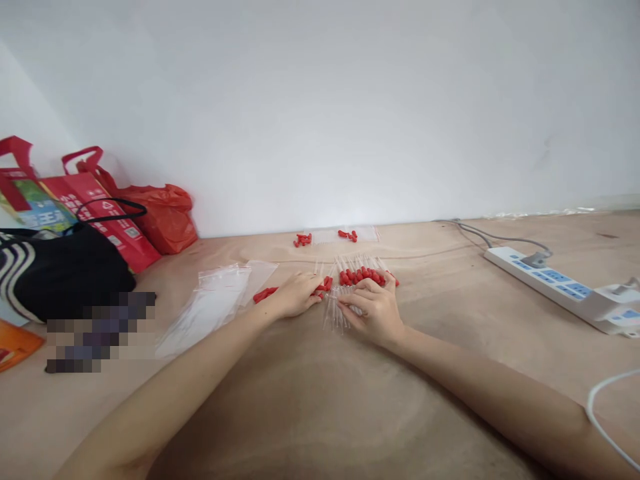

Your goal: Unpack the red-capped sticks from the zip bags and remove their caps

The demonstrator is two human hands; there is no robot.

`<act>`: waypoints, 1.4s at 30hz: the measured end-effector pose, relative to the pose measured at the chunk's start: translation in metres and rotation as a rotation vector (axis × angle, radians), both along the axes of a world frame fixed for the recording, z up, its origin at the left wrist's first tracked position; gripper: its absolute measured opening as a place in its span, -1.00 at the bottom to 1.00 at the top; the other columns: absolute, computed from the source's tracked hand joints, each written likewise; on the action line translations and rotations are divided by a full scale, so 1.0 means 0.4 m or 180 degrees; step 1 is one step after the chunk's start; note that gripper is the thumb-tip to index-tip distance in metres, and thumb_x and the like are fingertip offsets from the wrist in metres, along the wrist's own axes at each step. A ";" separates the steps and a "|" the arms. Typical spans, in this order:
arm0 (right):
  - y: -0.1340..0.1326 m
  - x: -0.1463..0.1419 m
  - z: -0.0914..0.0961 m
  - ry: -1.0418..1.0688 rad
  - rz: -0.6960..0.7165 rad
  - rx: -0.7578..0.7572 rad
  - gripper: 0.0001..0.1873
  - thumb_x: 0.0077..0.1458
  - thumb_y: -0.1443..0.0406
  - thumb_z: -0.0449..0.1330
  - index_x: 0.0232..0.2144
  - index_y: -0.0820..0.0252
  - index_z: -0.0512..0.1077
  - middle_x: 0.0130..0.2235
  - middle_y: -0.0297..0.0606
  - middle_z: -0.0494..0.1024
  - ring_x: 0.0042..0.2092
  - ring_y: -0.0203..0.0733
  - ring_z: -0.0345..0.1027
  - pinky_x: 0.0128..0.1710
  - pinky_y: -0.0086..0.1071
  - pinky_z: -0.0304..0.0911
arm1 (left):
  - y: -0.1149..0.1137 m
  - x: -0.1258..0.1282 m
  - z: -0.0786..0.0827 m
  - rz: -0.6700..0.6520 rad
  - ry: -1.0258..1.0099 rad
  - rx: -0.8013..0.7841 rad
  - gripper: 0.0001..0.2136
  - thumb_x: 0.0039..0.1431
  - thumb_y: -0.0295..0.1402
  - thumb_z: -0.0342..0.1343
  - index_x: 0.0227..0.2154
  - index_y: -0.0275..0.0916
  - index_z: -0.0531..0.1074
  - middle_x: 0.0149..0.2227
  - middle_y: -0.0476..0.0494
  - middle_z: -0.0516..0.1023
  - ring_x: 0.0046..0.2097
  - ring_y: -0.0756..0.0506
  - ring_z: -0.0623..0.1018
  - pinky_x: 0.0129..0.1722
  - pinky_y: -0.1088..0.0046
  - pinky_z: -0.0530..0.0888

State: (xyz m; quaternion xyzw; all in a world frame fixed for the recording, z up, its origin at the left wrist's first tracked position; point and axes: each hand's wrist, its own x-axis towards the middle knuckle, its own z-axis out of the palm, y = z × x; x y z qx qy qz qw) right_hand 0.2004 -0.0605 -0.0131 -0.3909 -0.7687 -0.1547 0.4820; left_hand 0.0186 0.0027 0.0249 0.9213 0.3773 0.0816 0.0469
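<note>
My left hand is closed, fingertips bent down at a small group of red rubber bulbs; what they pinch is partly hidden. My right hand is closed, thumb and forefinger together at the end of a thin clear tube. Under and beside those fingertips lies a loose pile of clear dropper tubes. Just beyond the right hand, several droppers with red bulbs lie in a row, their clear tubes pointing away. More red bulbs lie left of my left hand.
Clear zip bags are stacked at left. By the wall are another clear bag and small red bulbs. A white power strip with cables lies right. Red bags and a black striped bag stand left.
</note>
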 end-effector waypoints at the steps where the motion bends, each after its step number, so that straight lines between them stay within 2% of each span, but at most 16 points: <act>1: 0.005 -0.007 -0.001 -0.0095 -0.0022 0.0020 -0.90 -0.01 0.30 0.12 -0.50 0.06 0.44 -0.58 -0.47 0.48 -0.37 -0.34 0.24 0.01 -0.16 -0.27 | 0.002 0.001 -0.004 -0.0013 -0.0031 0.0010 -0.92 0.00 -0.43 0.01 -0.51 -0.23 0.20 -0.44 -0.04 0.36 -0.35 -0.08 0.37 -0.36 0.43 0.26; 3: 0.013 -0.023 -0.004 -0.0314 -0.0042 0.0001 -0.87 -0.01 0.31 0.10 -0.53 0.07 0.43 -0.59 -0.46 0.47 -0.36 -0.33 0.22 0.01 -0.14 -0.31 | 0.005 -0.004 -0.005 0.0019 -0.0096 0.0024 -0.94 0.03 -0.41 -0.04 -0.50 -0.23 0.19 -0.44 -0.04 0.36 -0.35 -0.07 0.37 -0.37 0.45 0.27; 5: 0.017 -0.042 -0.005 -0.0552 -0.0037 -0.0092 -0.83 -0.01 0.33 0.07 -0.56 0.09 0.43 -0.60 -0.45 0.45 -0.35 -0.31 0.21 0.01 -0.12 -0.33 | 0.013 -0.017 0.006 0.0287 -0.0349 -0.0025 -0.94 0.06 -0.38 -0.06 -0.47 -0.22 0.19 -0.41 -0.03 0.39 -0.35 -0.04 0.39 -0.37 0.48 0.29; 9: 0.011 -0.082 0.006 -0.0997 -0.0018 -0.0474 -0.81 -0.01 0.33 0.05 -0.58 0.14 0.41 -0.58 -0.40 0.44 -0.33 -0.28 0.19 0.01 -0.04 -0.38 | 0.054 -0.068 0.041 0.1531 -0.0828 -0.0194 -0.89 0.01 -0.35 -0.01 -0.42 -0.23 0.18 -0.40 0.03 0.42 -0.40 0.03 0.42 -0.40 0.56 0.31; 12: 0.001 -0.101 0.013 -0.1269 0.0082 -0.0771 -0.81 -0.01 0.21 0.08 -0.50 0.15 0.43 -0.50 -0.33 0.47 -0.27 -0.20 0.18 0.01 0.03 -0.44 | 0.090 -0.113 0.048 0.2000 -0.0652 -0.0186 -0.86 -0.09 -0.35 0.06 -0.50 -0.24 0.19 -0.53 0.04 0.37 -0.47 0.00 0.39 -0.46 0.53 0.27; 16: -0.008 -0.103 0.011 -0.1476 0.0148 -0.0960 -0.69 0.00 0.08 0.07 -0.45 0.16 0.45 -0.46 -0.27 0.46 -0.24 -0.14 0.17 0.01 0.08 -0.47 | 0.110 -0.149 0.027 0.2329 -0.0388 -0.0246 -0.79 -0.20 -0.32 0.13 -0.63 -0.23 0.17 -0.64 0.06 0.26 -0.53 -0.02 0.33 -0.53 0.51 0.20; 20: -0.011 -0.101 0.007 -0.1553 0.0157 -0.0959 -0.65 0.02 0.04 0.03 -0.44 0.16 0.45 -0.45 -0.26 0.44 -0.23 -0.14 0.18 0.01 0.09 -0.42 | 0.110 -0.158 0.010 0.2359 -0.0269 -0.0383 -0.76 -0.21 -0.27 0.14 -0.66 -0.23 0.16 -0.67 0.07 0.22 -0.56 0.00 0.29 -0.56 0.51 0.16; 25: -0.012 -0.097 0.008 -0.1505 0.0118 -0.0899 -0.66 0.00 0.04 0.05 -0.43 0.16 0.44 -0.38 -0.24 0.44 -0.21 -0.14 0.17 0.00 0.06 -0.36 | 0.108 -0.158 0.018 0.2301 -0.0280 -0.0389 -0.75 -0.18 -0.22 0.13 -0.64 -0.24 0.19 -0.65 0.06 0.25 -0.54 0.00 0.31 -0.55 0.52 0.19; 27: -0.012 -0.086 0.007 -0.1367 0.0125 -0.0894 -0.68 0.00 0.04 0.06 -0.43 0.13 0.44 -0.37 -0.26 0.44 -0.22 -0.16 0.17 -0.01 0.04 -0.32 | 0.095 -0.148 0.026 0.2307 -0.0327 -0.0247 -0.75 -0.11 -0.18 0.08 -0.59 -0.25 0.22 -0.60 0.01 0.31 -0.50 -0.04 0.35 -0.52 0.50 0.21; 29: -0.012 -0.065 0.004 -0.1127 0.0099 -0.0870 -0.72 0.02 0.08 0.06 -0.42 0.10 0.45 -0.38 -0.30 0.44 -0.25 -0.20 0.18 -0.03 -0.01 -0.28 | 0.067 -0.128 0.031 0.2245 -0.0399 -0.0096 -0.77 0.03 -0.17 -0.06 -0.52 -0.25 0.24 -0.51 -0.06 0.36 -0.43 -0.07 0.38 -0.46 0.47 0.25; 32: -0.010 -0.013 -0.003 -0.0685 -0.0040 -0.0755 -0.78 0.03 0.14 0.07 -0.42 0.08 0.45 -0.43 -0.34 0.44 -0.31 -0.26 0.19 -0.06 -0.12 -0.20 | 0.000 -0.088 0.023 0.1939 -0.0495 -0.0013 -0.76 0.16 -0.27 -0.26 -0.43 -0.25 0.26 -0.42 -0.09 0.39 -0.34 -0.07 0.40 -0.35 0.45 0.29; 34: -0.010 0.031 -0.009 -0.0464 -0.0163 -0.0650 -0.81 0.04 0.19 0.07 -0.45 0.09 0.46 -0.46 -0.36 0.44 -0.33 -0.29 0.20 -0.07 -0.17 -0.17 | -0.045 -0.065 0.006 0.1619 -0.0509 0.0031 -0.75 0.18 -0.30 -0.28 -0.40 -0.24 0.27 -0.40 -0.08 0.38 -0.31 -0.05 0.40 -0.30 0.45 0.30; 35: -0.010 0.053 -0.012 -0.0394 -0.0226 -0.0610 -0.81 0.04 0.21 0.08 -0.46 0.09 0.46 -0.47 -0.36 0.44 -0.34 -0.30 0.21 -0.08 -0.19 -0.17 | -0.061 -0.057 -0.004 0.1318 -0.0484 0.0145 -0.75 0.18 -0.32 -0.29 -0.38 -0.25 0.28 -0.37 -0.09 0.37 -0.30 -0.05 0.40 -0.28 0.44 0.31; 37: -0.012 0.095 -0.018 -0.0309 -0.0348 -0.0532 -0.81 0.04 0.23 0.07 -0.48 0.10 0.47 -0.48 -0.36 0.44 -0.35 -0.31 0.22 -0.08 -0.21 -0.16 | -0.077 -0.052 -0.022 0.0973 -0.0380 0.0345 -0.75 0.18 -0.34 -0.27 -0.36 -0.25 0.31 -0.32 -0.12 0.33 -0.29 -0.06 0.39 -0.25 0.41 0.32; 38: -0.013 0.112 -0.021 -0.0296 -0.0398 -0.0507 -0.80 0.04 0.24 0.07 -0.49 0.10 0.47 -0.49 -0.35 0.44 -0.36 -0.31 0.22 -0.08 -0.22 -0.16 | -0.076 -0.054 -0.029 0.0928 -0.0318 0.0425 -0.75 0.17 -0.36 -0.25 -0.36 -0.26 0.33 -0.29 -0.14 0.32 -0.29 -0.06 0.39 -0.24 0.40 0.32; 42: -0.013 0.151 -0.031 -0.0328 -0.0507 -0.0541 -0.80 0.04 0.26 0.06 -0.48 0.11 0.47 -0.50 -0.35 0.44 -0.38 -0.31 0.22 -0.10 -0.23 -0.15 | -0.040 -0.084 -0.027 0.1347 -0.0151 0.0501 -0.79 0.10 -0.42 -0.16 -0.34 -0.28 0.39 -0.27 -0.20 0.35 -0.23 -0.11 0.41 -0.19 0.37 0.33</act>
